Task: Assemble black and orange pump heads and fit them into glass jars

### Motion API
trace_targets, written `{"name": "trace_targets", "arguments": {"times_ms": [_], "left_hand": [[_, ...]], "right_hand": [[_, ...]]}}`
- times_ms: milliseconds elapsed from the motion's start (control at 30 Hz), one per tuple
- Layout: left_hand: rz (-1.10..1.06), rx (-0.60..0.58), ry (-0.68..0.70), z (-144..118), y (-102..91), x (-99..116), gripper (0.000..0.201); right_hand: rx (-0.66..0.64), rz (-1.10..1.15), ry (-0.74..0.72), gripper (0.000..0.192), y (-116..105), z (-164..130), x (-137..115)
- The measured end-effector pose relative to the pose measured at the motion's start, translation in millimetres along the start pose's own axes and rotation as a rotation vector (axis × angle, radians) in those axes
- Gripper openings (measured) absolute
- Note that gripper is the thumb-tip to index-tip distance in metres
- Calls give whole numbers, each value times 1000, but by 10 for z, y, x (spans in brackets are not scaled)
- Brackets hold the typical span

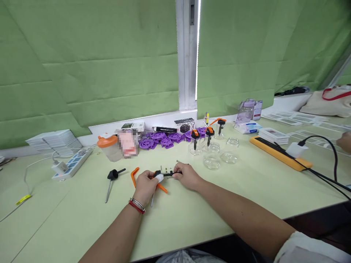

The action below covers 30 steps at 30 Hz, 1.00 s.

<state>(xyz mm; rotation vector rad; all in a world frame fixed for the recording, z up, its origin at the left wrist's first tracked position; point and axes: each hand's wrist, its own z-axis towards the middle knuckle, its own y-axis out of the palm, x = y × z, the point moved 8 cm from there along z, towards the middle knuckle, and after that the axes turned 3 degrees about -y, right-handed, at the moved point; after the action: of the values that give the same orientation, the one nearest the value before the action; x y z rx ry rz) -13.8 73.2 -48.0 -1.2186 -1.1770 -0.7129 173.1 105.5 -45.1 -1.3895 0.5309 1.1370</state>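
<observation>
My left hand (145, 185) is closed on one end of a black plastic part (166, 174); a white covering wraps its thumb. At the other end of that part, the fingers of my right hand (188, 176) are pinched together. Beside my left hand lies an orange curved piece (133, 174), and a second orange piece (162, 188) sticks out under its fingers. A thin metal rod (152, 201) shows below that hand. A small spring (179, 162) and some tiny bits (166, 169) lie just beyond my hands. To the left is a black piece with metal rods (113, 175).
Glass jars with black-and-orange tops (195, 140), open glass jars (211, 162) and purple plastic parts (164, 140) stand towards the back. An orange-lidded cup (108, 142) and a white power strip (72, 165) are left. An orange power strip (279, 153) and another person's hand (344, 142) are right.
</observation>
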Motion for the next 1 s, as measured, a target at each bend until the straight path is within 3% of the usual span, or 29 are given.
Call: {"name": "trace_targets", "arguments": {"times_ms": [100,233,367,567,633,733,800,900,1000], "left_hand": [[109,105,102,37,-223,143,26],[457,223,206,57,-480,339,21],[722,210,135,82,-517,336,16],[949,173,34,28,-480,319,27],[968,213,96,-43,-465,417,30],[803,230,328,-231,-300,676,31],[491,28,347,-322,-44,738,25],[-124,-328,-35,-388,440,592,23],[-496,-439,-405,-435,811,450,29]], "right_hand": [[49,77,1,7,-140,20,48],[187,142,39,9,-467,66,144],[227,177,60,11,-635,89,177],[175,195,38,15,-579,67,151],[160,183,26,14,-559,67,144],[154,166,-1,13,-558,72,113],[166,180,-31,13,-576,67,64],[170,211,-97,14,-586,34,-59],[142,199,-159,11,-550,-21,-192]]}}
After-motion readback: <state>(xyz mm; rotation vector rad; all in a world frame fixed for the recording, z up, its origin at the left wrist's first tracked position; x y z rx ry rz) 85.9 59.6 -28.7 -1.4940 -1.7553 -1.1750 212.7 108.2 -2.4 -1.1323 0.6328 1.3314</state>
